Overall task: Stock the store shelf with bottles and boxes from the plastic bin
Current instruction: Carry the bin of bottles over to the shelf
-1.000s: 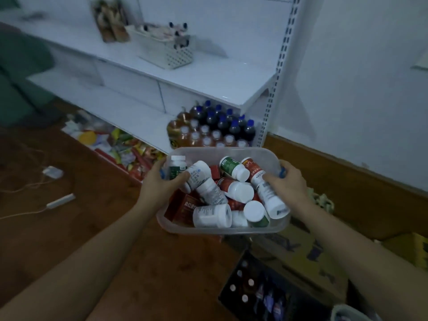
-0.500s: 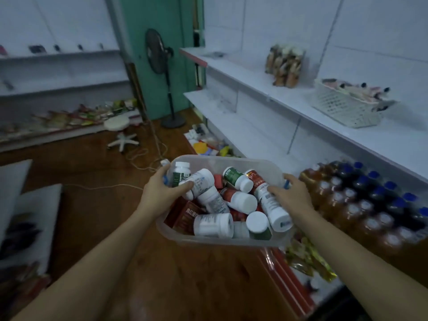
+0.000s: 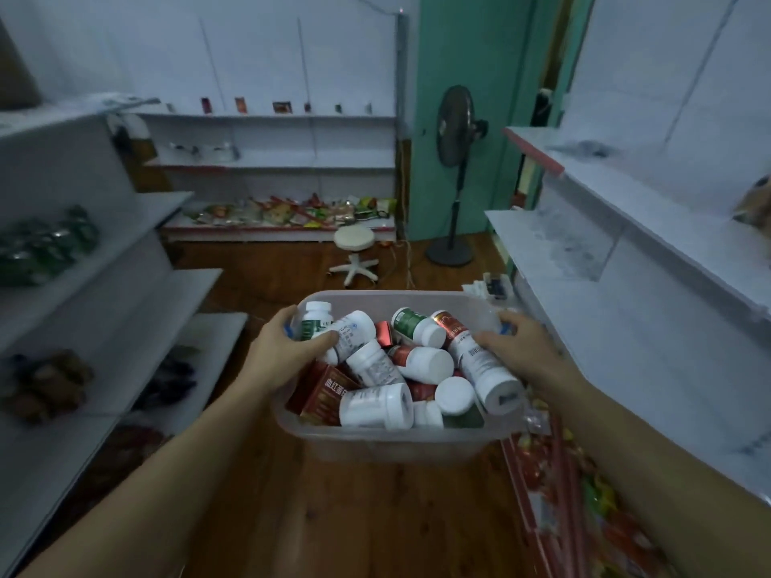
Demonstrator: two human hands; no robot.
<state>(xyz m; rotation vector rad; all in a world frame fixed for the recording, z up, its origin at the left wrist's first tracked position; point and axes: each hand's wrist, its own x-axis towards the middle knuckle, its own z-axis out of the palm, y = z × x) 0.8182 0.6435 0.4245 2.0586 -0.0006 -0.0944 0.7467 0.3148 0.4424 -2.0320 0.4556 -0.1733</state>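
I carry a translucent plastic bin [image 3: 388, 446] at waist height over the wooden floor. My left hand [image 3: 283, 352] grips its left rim, thumb lying over the edge against a white bottle [image 3: 352, 333]. My right hand [image 3: 521, 348] grips the right rim. Inside lie several white pill bottles [image 3: 375, 406] with green or red labels and red boxes [image 3: 323, 396], piled loosely. White store shelves [image 3: 651, 260] run along my right, with more shelves [image 3: 100, 302] on my left.
A standing fan [image 3: 454, 173] and a small white stool [image 3: 354, 254] are ahead by the green wall. The far shelf [image 3: 288, 219] holds snack packets. Packets [image 3: 584, 515] fill the bottom right shelf, and dark goods [image 3: 46, 385] sit on the left shelves.
My view has swung left, away from the shelf with drink bottles, now facing down the aisle toward the fan and far shelf. Both hands keep the same grip on the bin.
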